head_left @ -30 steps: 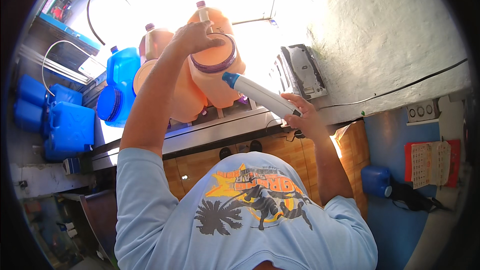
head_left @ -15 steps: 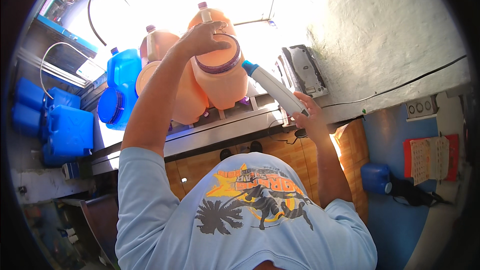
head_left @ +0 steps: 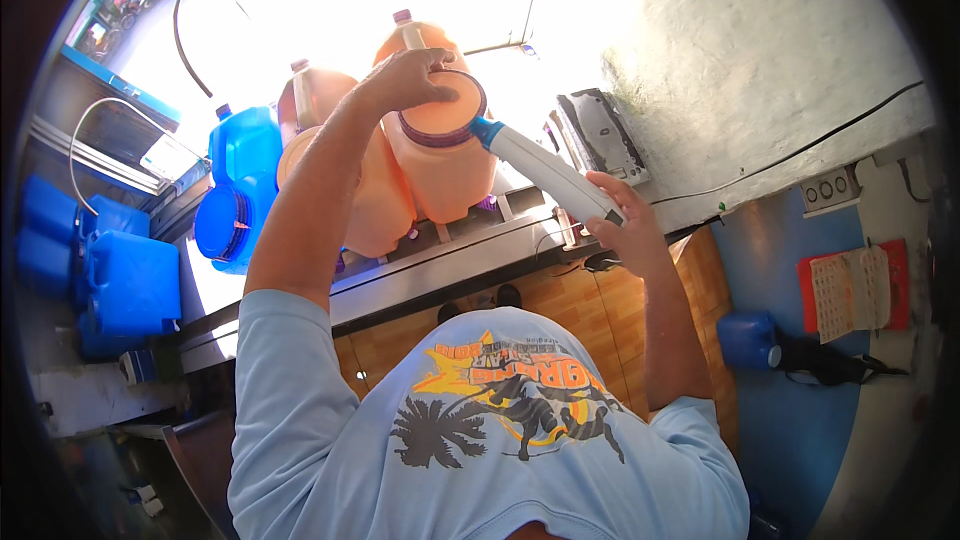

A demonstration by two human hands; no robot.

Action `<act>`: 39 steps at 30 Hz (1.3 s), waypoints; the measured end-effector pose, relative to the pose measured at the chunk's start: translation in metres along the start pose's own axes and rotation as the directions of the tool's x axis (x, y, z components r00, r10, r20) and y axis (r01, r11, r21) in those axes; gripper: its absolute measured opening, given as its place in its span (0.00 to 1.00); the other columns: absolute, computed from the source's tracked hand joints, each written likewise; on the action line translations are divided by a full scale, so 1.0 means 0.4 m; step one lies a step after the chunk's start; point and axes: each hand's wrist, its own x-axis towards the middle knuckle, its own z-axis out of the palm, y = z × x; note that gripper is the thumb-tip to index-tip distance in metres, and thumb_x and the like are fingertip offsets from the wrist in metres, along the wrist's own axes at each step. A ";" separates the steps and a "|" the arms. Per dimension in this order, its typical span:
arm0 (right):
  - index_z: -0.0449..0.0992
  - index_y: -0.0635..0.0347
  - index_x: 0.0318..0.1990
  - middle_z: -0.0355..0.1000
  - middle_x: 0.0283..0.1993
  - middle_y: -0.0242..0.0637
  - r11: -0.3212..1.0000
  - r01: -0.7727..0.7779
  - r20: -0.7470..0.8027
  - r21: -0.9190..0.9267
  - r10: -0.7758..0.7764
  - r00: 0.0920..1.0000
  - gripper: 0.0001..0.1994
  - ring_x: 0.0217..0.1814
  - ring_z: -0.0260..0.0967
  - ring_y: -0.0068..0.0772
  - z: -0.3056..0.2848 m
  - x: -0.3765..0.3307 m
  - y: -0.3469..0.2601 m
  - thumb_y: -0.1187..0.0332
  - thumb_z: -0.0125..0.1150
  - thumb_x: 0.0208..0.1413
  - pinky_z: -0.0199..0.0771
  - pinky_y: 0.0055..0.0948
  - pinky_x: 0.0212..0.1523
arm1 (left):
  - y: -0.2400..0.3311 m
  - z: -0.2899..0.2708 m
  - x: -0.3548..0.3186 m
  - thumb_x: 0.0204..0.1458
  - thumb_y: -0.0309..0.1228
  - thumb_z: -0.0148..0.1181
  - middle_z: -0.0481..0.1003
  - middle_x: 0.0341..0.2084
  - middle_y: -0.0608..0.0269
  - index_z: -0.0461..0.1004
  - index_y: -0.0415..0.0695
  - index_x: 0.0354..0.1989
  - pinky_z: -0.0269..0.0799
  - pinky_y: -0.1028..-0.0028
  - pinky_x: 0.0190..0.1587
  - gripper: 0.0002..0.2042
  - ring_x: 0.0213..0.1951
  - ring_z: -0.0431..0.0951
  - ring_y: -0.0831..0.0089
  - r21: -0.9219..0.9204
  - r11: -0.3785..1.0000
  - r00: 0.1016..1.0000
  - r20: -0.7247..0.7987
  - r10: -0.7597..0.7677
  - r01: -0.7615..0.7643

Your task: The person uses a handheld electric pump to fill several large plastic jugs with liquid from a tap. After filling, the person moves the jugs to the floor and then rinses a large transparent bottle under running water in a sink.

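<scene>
Left hand: your left hand (head_left: 415, 80) lies at 11 o'clock from the middle of the view, its thumb stretched over the lid (head_left: 440, 118) and its fingers reaching toward the jug's handle; you cannot be told to be gripping or merely resting, as the fingers are partly hidden.
Right hand: your right hand (head_left: 630, 225) is at 3 o'clock, fingers and thumb closed round the rear of the white tool (head_left: 545, 175).
White tool: it slants toward 10 o'clock from your right hand, its blue tip (head_left: 485, 130) at the lid's 4 o'clock edge; touching or just short, you cannot tell.
Orange jug: the front orange jug (head_left: 445, 185) stands at 11 o'clock, under your left hand, a dark purple band (head_left: 438, 143) around its lid.
Neighbours: a second orange jug (head_left: 382, 210) sits at 10 o'clock, partly behind your left forearm; a blue jug (head_left: 255, 130) is between 9 and 10.
Counter: all three jugs stand on the metal counter (head_left: 450, 257) before you.
Further out: blue containers (head_left: 130, 275) at 9 o'clock, a black-and-silver box (head_left: 605, 130) between 1 and 2.
</scene>
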 end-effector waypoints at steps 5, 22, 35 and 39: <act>0.72 0.57 0.63 0.75 0.52 0.36 0.967 -0.059 -0.014 -0.247 0.057 0.998 0.29 0.50 0.71 0.23 -0.022 0.028 -0.191 0.73 0.65 0.50 0.73 0.27 0.52 | -0.008 -0.047 -0.007 0.47 0.51 0.67 0.80 0.48 0.51 0.72 0.42 0.62 0.73 0.64 0.55 0.36 0.52 0.80 0.60 0.269 0.960 0.994 0.048 -0.098 0.082; 0.69 0.55 0.66 0.75 0.48 0.32 0.974 -0.089 -0.097 -0.209 0.070 0.993 0.29 0.28 0.61 0.11 0.090 0.135 -0.249 0.70 0.63 0.54 0.64 0.15 0.26 | -0.136 -0.200 -0.401 0.38 0.55 0.75 0.60 0.70 0.43 0.53 0.45 0.75 0.57 0.57 0.71 0.55 0.71 0.59 0.49 0.277 0.925 0.953 0.080 -0.294 0.262; 0.71 0.56 0.64 0.74 0.45 0.30 0.970 -0.006 0.071 -0.244 0.024 0.997 0.27 0.28 0.60 0.10 0.112 0.232 -0.203 0.71 0.64 0.54 0.63 0.15 0.25 | -0.160 -0.182 -0.473 0.44 0.39 0.66 0.79 0.50 0.46 0.65 0.43 0.68 0.73 0.60 0.59 0.39 0.52 0.80 0.51 0.046 0.899 0.891 -0.168 -0.423 0.436; 0.70 0.57 0.64 0.74 0.47 0.32 0.967 -0.016 0.084 -0.254 0.038 0.996 0.27 0.29 0.61 0.11 0.105 0.242 -0.199 0.71 0.64 0.54 0.63 0.15 0.25 | -0.151 -0.181 -0.473 0.43 0.42 0.69 0.76 0.56 0.47 0.65 0.45 0.69 0.71 0.61 0.62 0.41 0.57 0.77 0.53 0.028 0.882 0.874 -0.150 -0.462 0.471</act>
